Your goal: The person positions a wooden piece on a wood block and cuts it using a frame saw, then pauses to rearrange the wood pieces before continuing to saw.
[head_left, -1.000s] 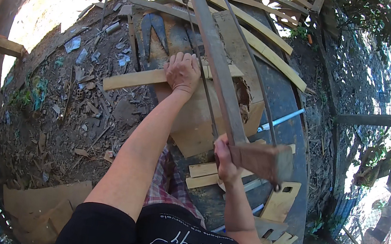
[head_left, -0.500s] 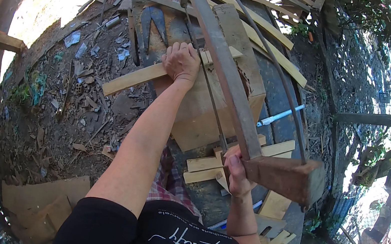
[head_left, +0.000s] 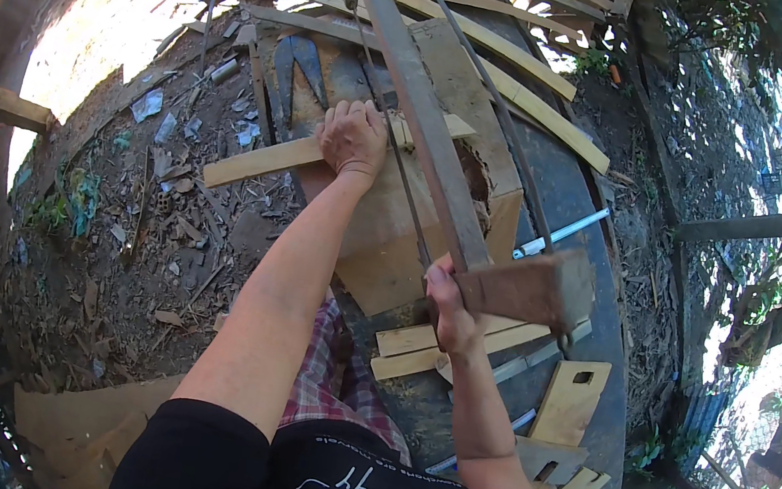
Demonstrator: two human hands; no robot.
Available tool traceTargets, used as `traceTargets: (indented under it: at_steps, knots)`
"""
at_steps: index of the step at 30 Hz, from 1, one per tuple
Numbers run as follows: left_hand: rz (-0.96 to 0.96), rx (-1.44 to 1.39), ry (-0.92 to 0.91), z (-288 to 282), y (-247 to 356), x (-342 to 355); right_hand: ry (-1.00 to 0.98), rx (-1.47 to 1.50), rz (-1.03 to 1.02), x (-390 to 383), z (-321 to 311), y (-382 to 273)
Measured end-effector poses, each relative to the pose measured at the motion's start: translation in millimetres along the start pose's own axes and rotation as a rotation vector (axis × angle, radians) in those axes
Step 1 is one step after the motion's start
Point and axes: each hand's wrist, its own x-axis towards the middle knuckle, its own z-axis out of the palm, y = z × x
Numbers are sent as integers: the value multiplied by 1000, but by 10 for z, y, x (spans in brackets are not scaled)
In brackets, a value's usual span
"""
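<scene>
My left hand (head_left: pixel 353 141) is closed over a pale wooden strip (head_left: pixel 257 162), pressing it onto a big wooden block (head_left: pixel 392 270). The strip lies crosswise, with one end jutting left past the block. My right hand (head_left: pixel 454 317) grips the near end of a wooden frame saw (head_left: pixel 421 112), where the blade meets the end piece. Its thin blade (head_left: pixel 401 160) crosses the strip just right of my left hand. The saw's far end runs out of the top of the view. I cannot tell how deep the blade sits in the wood.
Dark metal snips (head_left: pixel 298 69) lie beyond my left hand. Right of the block is a white-and-blue rod (head_left: pixel 561 234). Cut wood pieces (head_left: pixel 425 356) and a slotted board (head_left: pixel 570 403) lie on the dark bench (head_left: pixel 609 378). Long slats (head_left: pixel 529 63) pile up at the far side; debris covers the ground left.
My right hand has pushed the saw away from me and slightly left, uncovering the slotted board. My left hand stays on the strip, and the whole view has shifted a little.
</scene>
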Motion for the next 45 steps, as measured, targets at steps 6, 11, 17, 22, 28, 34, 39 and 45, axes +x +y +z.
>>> traceTargets:
  at_steps: [6,11,17,22,28,34,39,45]
  knots:
    - [-128,89,-71,12,58,64,7,-35,-69,76,4,133]
    - [-127,61,-40,15,67,45,-62,-88,-141,-412,-308,179]
    - [2,10,-36,-14,5,31,62,167,-37,310,215,233]
    - [-35,11,-4,-6,63,79,65,112,-125,323,243,242]
    - [-59,1,-48,8,29,49,46,379,-160,-110,76,219]
    - [18,-21,-30,-30,21,53,64,158,-153,648,434,360]
    - [-59,-14,-16,-30,84,94,72,198,-149,18,164,244]
    - [17,-77,-71,-7,6,62,75,265,-133,170,271,265]
